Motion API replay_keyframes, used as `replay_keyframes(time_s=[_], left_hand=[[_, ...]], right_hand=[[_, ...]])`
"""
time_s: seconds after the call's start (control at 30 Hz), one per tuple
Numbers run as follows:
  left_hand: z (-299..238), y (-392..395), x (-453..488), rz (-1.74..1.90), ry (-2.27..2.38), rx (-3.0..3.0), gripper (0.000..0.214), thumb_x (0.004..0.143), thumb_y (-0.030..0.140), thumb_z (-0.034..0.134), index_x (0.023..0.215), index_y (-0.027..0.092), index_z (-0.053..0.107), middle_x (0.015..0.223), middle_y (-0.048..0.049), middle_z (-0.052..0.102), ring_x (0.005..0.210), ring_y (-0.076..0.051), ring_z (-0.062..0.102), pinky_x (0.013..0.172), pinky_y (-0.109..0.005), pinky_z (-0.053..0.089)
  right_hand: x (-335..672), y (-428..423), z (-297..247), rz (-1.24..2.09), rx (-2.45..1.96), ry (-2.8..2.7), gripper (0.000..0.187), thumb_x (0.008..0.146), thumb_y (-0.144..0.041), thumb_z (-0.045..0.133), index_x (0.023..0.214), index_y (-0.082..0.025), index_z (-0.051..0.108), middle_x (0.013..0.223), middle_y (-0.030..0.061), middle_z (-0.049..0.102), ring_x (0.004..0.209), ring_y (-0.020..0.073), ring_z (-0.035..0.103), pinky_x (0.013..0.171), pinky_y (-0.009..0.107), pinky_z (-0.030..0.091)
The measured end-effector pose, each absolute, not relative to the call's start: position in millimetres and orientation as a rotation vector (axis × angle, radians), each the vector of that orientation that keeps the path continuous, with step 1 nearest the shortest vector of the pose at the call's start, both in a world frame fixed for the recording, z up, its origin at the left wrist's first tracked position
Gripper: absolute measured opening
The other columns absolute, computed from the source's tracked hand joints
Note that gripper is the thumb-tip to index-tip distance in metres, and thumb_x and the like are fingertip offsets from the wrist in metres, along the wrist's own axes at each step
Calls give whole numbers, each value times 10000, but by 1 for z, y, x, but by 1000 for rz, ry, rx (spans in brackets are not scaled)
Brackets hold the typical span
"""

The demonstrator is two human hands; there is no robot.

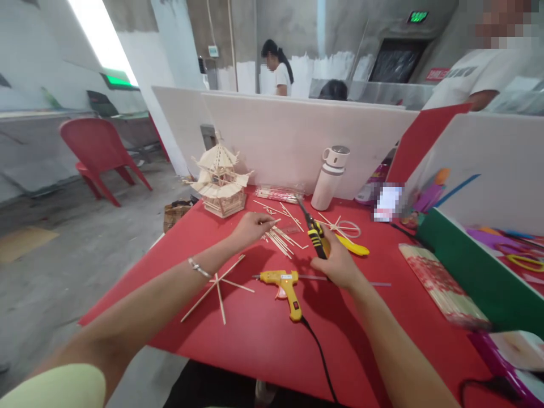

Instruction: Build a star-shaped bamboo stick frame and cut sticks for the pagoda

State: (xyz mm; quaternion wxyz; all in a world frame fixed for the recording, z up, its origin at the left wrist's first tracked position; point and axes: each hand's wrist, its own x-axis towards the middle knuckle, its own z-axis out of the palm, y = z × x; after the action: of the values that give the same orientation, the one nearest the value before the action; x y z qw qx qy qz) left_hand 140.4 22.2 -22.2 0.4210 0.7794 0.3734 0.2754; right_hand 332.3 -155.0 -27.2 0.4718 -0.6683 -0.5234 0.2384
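Note:
My right hand (336, 262) is closed around the yellow-and-black handles of a pair of cutting pliers (313, 229), whose jaws point up and away. My left hand (251, 226) reaches to a loose pile of thin wooden sticks (283, 238) and pinches one stick (273, 221) between its fingertips. A yellow hot glue gun (285, 285) lies on the red table (255, 334) between my arms, its black cord running toward me. A glued star of crossed sticks (219, 286) lies below my left forearm.
A wooden stick pagoda model (220, 180) stands at the table's far left. A white thermos (330, 177), a bag of sticks (278, 193), a bamboo mat (442, 286) and white divider panels (297, 141) surround the area. A red chair (100, 150) and other people are behind.

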Motion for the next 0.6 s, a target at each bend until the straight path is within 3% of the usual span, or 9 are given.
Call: replay_keyframes(time_s=[0.13, 0.27, 0.6], left_hand=[[-53, 61, 165, 588, 1078, 2148, 152, 787, 285, 731, 807, 155, 807, 691, -19, 717, 655, -145, 596, 600, -234, 419], [-73, 87, 195, 540, 1099, 2211, 138, 792, 232, 716, 856, 160, 814, 781, -36, 755, 729, -170, 636, 666, -250, 437], [-92, 105, 241, 335, 1101, 2369, 118, 785, 216, 692, 738, 198, 798, 720, -34, 738, 694, -169, 611, 625, -254, 391]], right_hand=[[347, -128, -42, 706, -1534, -1071, 740, 594, -270, 664, 1320, -237, 530, 979, 4, 612, 889, 208, 579, 814, 330, 484], [359, -118, -64, 929, -1548, -1029, 658, 571, -241, 664, 1220, -234, 559, 845, -35, 559, 781, 179, 538, 725, 292, 456], [356, -118, -73, 998, -1663, -945, 663, 601, -207, 607, 1261, -233, 547, 704, -87, 457, 628, 133, 429, 587, 259, 372]])
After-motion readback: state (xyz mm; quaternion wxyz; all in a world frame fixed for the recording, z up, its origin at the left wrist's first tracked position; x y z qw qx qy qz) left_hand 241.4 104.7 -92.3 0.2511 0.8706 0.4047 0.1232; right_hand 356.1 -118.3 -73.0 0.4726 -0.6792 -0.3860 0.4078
